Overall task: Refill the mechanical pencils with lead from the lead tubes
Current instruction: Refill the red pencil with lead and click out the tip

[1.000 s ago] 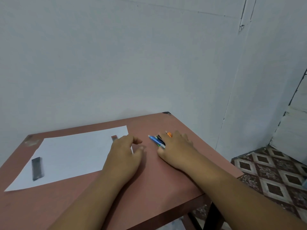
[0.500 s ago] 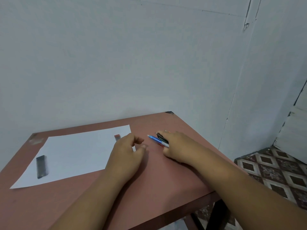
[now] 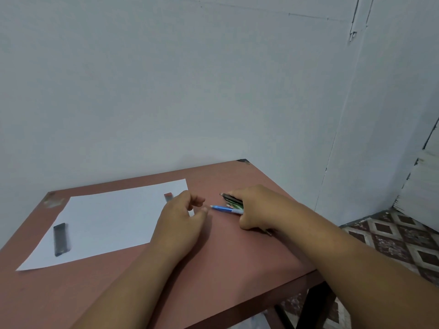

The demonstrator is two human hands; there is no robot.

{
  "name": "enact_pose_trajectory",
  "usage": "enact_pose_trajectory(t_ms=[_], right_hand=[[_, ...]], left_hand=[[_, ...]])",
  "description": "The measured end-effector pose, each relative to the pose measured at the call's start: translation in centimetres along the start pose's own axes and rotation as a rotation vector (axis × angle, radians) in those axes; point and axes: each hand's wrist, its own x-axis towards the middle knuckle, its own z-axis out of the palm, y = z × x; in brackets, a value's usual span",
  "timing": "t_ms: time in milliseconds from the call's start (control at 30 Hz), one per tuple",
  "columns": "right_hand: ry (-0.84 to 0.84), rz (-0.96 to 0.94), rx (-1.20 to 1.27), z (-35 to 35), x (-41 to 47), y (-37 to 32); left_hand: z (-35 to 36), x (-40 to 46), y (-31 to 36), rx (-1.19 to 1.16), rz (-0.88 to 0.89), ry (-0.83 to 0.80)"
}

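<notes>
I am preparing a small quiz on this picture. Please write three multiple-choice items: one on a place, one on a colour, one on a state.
1. Where does the dark lead tube lie?
A. on the white paper
B. on the floor
C. in the left hand

2. Which colour has the pencil that points at the left hand?
A. red
B. blue
C. yellow

3. What does the right hand do?
A. lies flat and empty
B. holds the paper
C. grips a bundle of pencils

Key: 1 A, paper surrounds it; 2 B, blue barrel; 3 C, fingers curl round them.
</notes>
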Motion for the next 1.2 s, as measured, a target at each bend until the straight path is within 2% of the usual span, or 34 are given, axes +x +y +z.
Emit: enact_pose_trajectory(t_ms=[333,733,900,1033,1200], right_hand=[[-0.024,-0.021,0.001,-0.9,-0.3,0.3],[0.035,0.006,0.17,-1.4,-1.2,-0.2],[0.08,0.008,0.221,-1.3,-0.4,-2.3],[0.088,-0.031,0.292,-1.1,1.2,-5.2],[0.057,-0.138,0.264,-0.9,3.8,-10.9]], left_hand=[[0.3,0.4,-0.7,-0.012,-0.006,0.016],[-0.2,0.2,-0.4,-0.028,0.016,0.023],[-4.0,0.8,-0.9,0.218,0.144,0.029],[-8.5,0.9,-3.3,0.4,0.112,0.031],[-14.4,0.7,-7.8,0.49,0.021,0.07]])
